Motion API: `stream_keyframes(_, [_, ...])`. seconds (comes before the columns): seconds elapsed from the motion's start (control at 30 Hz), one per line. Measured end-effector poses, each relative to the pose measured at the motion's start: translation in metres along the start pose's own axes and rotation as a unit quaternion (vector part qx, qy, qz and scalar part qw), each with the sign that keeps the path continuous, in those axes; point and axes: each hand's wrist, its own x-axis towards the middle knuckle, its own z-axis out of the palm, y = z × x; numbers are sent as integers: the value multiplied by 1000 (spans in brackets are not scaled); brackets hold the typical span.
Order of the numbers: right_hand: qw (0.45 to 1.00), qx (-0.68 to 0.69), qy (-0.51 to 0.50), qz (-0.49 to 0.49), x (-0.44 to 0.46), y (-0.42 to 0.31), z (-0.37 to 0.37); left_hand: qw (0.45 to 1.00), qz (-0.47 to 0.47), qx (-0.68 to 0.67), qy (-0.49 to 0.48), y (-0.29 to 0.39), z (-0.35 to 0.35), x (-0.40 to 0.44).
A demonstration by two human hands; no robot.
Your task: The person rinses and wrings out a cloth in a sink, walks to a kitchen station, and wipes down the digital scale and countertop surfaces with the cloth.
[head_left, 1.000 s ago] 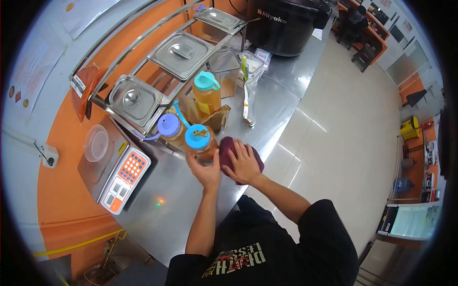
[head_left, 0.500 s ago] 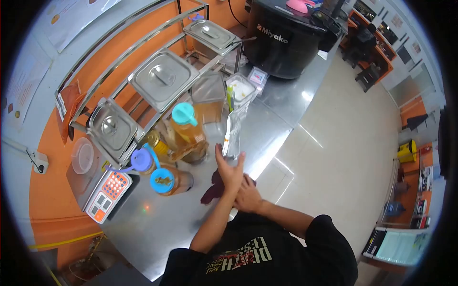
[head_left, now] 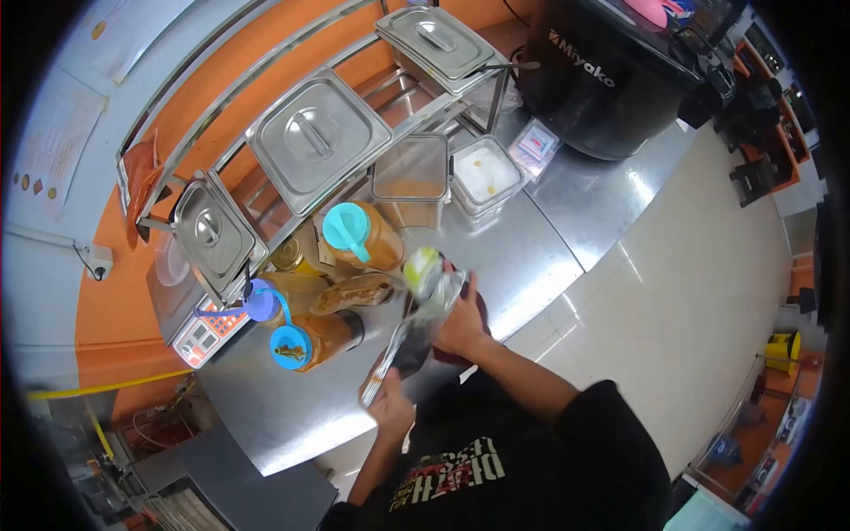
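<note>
A clear plastic bag (head_left: 409,341) with a striped edge stretches between my two hands above the steel counter. My left hand (head_left: 390,409) is closed on its lower end, near the counter's front edge. At the upper end, my right hand (head_left: 462,326) grips the bag with the thumb up. A blurred green and white part (head_left: 423,271) shows at the bag's top; what it is I cannot make out. Dark maroon cloth (head_left: 478,310) shows beside and below my right hand, partly hidden by it.
Left of my hands stand a blue-lidded jar (head_left: 290,348), a turquoise-lidded jug (head_left: 347,227) and a purple-lidded container (head_left: 262,301). Lidded steel pans (head_left: 319,142) sit on a rack behind. A scale (head_left: 202,341), a tub of white contents (head_left: 487,173) and a black Miyako cooker (head_left: 602,80) surround them.
The plastic bag, earlier lying on the counter beyond my hands, is now lifted and held by both. My left hand has moved down and left. The view has shifted.
</note>
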Motion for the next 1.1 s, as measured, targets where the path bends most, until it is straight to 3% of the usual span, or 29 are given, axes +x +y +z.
stream_keyframes(0.13, [993,-93,9,65,39,14,12,997,-68,36,-11,18,-47,-12])
stream_keyframes(0.2, [993,-82,3,82,25,56,1,999,-33,2,-8,38,-42,-5])
stream_keyframes(0.27, [979,-134,-15,152,4,110,-26,999,-46,-7,-25,36,-56,-8])
stream_keyframes(0.37, [947,-168,82,263,-16,194,-36,997,-63,-7,-54,28,-79,-8])
stream_keyframes(0.43, [923,-160,72,343,-16,195,-36,997,-61,-8,-36,20,-89,-12])
stream_keyframes(0.53, [935,-164,135,284,-18,118,-11,997,-73,-9,-19,16,-90,-12])
stream_keyframes(0.6, [958,-191,57,206,-14,31,-16,996,-83,-3,-15,24,-78,-5])
stream_keyframes(0.67, [992,-49,78,87,-25,-22,8,997,-71,-10,-40,20,-66,0])
stream_keyframes(0.77, [993,-70,69,71,-17,31,4,994,-76,5,-75,16,-44,12])
stream_keyframes(0.87, [965,-126,62,221,-13,144,-38,997,-46,-13,-67,3,-2,22])
stream_keyframes(0.9, [939,-217,92,251,-20,207,-18,995,-62,3,-81,-3,7,26])
stream_keyframes(0.97, [921,-129,111,349,-19,286,-52,997,-52,-24,-58,-17,36,37])
stream_keyframes(1.1, [909,-160,113,368,-4,322,-52,992,-101,1,-72,-26,74,63])
